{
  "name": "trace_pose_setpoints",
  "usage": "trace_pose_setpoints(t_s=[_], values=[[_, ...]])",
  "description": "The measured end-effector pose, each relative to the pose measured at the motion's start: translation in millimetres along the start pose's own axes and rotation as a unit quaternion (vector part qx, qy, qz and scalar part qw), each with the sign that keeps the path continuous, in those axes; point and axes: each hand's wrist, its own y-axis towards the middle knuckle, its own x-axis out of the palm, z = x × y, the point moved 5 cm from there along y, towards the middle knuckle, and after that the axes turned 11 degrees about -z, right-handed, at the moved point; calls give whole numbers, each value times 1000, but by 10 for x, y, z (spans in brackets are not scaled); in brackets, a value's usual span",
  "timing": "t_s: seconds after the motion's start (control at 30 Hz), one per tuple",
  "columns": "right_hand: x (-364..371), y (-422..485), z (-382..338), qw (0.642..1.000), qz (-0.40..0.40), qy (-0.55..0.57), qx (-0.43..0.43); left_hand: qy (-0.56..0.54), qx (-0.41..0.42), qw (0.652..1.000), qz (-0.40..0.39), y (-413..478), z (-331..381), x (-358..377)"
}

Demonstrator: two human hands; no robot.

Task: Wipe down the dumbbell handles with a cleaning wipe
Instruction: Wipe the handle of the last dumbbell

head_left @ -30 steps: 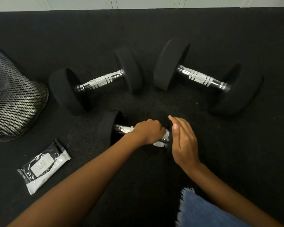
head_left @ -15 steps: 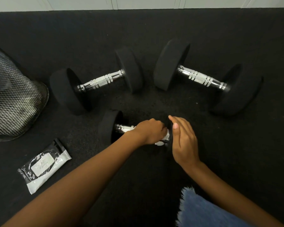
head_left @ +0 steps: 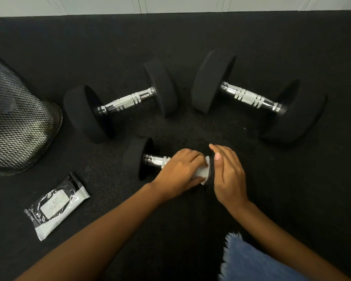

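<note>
Black mesh bin (head_left: 18, 122) (far left) on dark mat (head_left: 190, 37); frayed denim (head_left: 251, 262)

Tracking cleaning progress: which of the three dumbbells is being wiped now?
The nearest dumbbell: the left hand holds a white wipe round its handle, the right hand rests on its end. The two farther dumbbells lie untouched.
</note>
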Motion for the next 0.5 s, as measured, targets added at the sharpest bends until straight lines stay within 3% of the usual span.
trace_pose_setpoints(t_s=[0.5], values=[[-2,2,-13,1000,8,8,-5,91,42,993,57,1,88,47]])
